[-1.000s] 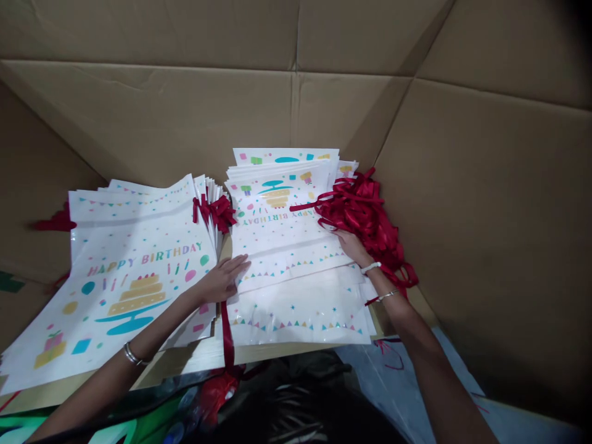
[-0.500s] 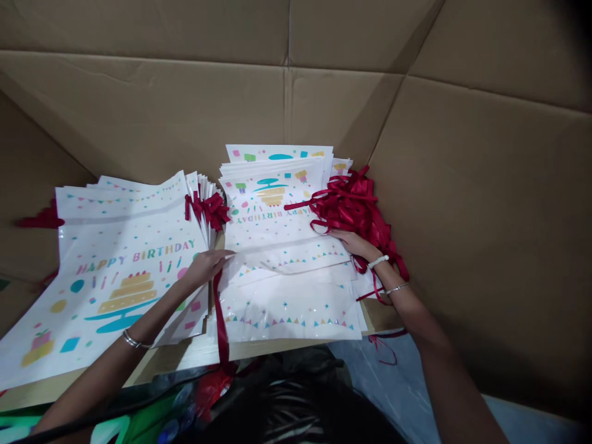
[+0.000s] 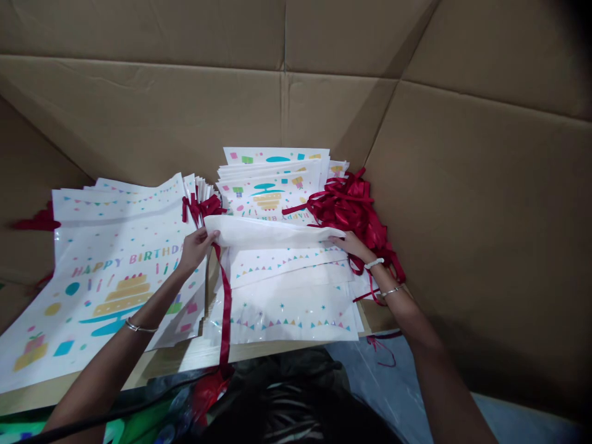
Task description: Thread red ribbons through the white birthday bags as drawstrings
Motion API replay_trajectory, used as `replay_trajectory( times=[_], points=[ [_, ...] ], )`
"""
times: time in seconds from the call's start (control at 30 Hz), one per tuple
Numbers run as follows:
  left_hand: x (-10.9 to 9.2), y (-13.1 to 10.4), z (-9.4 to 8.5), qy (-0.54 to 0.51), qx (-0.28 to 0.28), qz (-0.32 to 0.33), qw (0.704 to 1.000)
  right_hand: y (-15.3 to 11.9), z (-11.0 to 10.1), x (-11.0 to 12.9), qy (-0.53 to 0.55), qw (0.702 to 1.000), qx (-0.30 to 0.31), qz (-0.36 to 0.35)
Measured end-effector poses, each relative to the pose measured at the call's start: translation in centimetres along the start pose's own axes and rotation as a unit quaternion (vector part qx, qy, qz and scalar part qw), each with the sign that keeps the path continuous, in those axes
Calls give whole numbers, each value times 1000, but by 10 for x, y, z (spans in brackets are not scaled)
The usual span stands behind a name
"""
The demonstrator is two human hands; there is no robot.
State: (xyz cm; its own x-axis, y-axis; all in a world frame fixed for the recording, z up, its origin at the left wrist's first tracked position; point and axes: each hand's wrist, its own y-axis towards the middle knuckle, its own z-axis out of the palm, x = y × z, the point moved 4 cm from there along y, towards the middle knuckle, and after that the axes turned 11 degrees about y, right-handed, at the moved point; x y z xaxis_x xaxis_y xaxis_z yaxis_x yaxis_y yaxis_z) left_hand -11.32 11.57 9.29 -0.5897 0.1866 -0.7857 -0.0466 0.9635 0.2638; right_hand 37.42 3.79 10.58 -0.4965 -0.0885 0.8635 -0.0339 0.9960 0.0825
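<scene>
Together both hands lift the top birthday bag off the right-hand stack, its near edge folded up so the plain white back shows. Pinching its left corner is the left hand; the right hand grips the right corner beside the heap of red ribbons. Along the cardboard's left edge lies the other stack, print side up.

A white bag, its near edge lifted and folding back, lies atop the right stack of birthday-print bags.
</scene>
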Motion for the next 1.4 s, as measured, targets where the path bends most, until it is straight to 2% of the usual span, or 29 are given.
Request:
replay_trajectory(
  times=[0.07,0.17,0.27,0.43,0.53,0.6,0.73,0.8,0.93,1.03,1.13,1.23,1.33,1.4],
  points=[
    [12,-6,-2,-11,30,-23,999,1,1,1,7,1000,7,4],
    [29,-14,-11,32,45,-54,997,2,2,2,14,1000,22,13],
    [40,-15,-15,53,65,-57,995,2,1,3,20,999,29,21],
    [46,-1,-6,-72,125,-101,984,1,-2,6,24,999,21,27],
    [41,4,-3,-129,151,-134,971,0,-4,6,27,999,16,29],
    [33,6,-4,-145,138,-144,969,-2,-4,5,30,999,20,30],
    [10,9,-10,-167,18,-163,972,-6,0,2,38,998,44,32],
    [-1,12,-10,-172,-21,-176,969,-7,4,1,40,997,52,31],
    [-20,19,-9,-172,-27,-178,968,-2,15,1,42,998,37,23],
    [-21,22,-15,-145,-7,-166,975,11,22,4,46,999,10,15],
    [-8,21,-27,-68,20,-127,989,30,24,17,53,998,-22,-1],
    [13,11,-34,-37,41,-70,996,47,20,43,63,995,-50,-55],
    [31,-2,-40,-37,52,-80,995,60,16,76,79,989,-41,-116],
    [33,-6,-55,-2,31,-89,996,66,14,99,101,984,-32,-144]
  ],
)
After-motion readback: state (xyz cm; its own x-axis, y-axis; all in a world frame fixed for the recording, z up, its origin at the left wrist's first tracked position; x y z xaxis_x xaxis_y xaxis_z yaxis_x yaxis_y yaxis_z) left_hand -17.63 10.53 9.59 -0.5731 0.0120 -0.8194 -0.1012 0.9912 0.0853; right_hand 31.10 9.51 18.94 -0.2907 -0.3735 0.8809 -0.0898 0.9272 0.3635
